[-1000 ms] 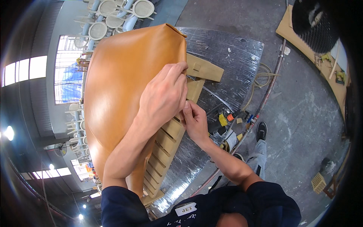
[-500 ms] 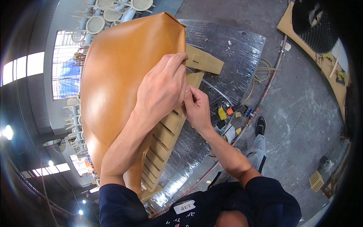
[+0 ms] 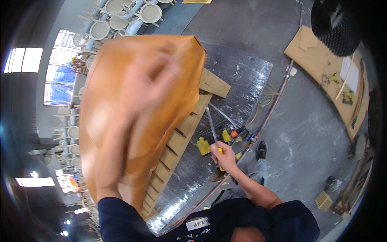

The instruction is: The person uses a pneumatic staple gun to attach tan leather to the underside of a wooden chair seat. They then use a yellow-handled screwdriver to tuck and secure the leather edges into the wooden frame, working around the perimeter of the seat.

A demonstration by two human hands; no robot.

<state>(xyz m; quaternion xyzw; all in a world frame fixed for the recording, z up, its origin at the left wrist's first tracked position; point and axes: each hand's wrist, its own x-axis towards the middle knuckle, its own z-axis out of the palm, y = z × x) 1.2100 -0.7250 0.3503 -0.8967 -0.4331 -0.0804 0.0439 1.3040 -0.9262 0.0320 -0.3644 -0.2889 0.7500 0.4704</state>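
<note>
A large piece of tan leather upholstery (image 3: 187,70) covers a bulky form on the left. From beneath its right side shows a beige slatted wooden frame (image 3: 172,144). My left hand (image 3: 151,82) is over the leather, smeared by motion; whether it touches the surface and how its fingers are set I cannot make out. Lower and to the right, my right hand (image 3: 224,155) is closed around a long, thin metal tool with a yellow handle (image 3: 211,123). Its shaft points up toward the frame's edge.
The furniture rests on a plastic-wrapped table (image 3: 187,183). Yellow and orange-tipped tools (image 3: 226,136) lie near its right edge, beside a coiled hose (image 3: 268,97). At far right stands a cardboard-topped surface (image 3: 312,66). Several pale round-seated stools (image 3: 150,13) are stacked at upper left.
Both hands have come away from the leather's edge. My left hand has moved left over the leather; my right has dropped down and right and now holds the yellow-handled tool. The view has shifted slightly.
</note>
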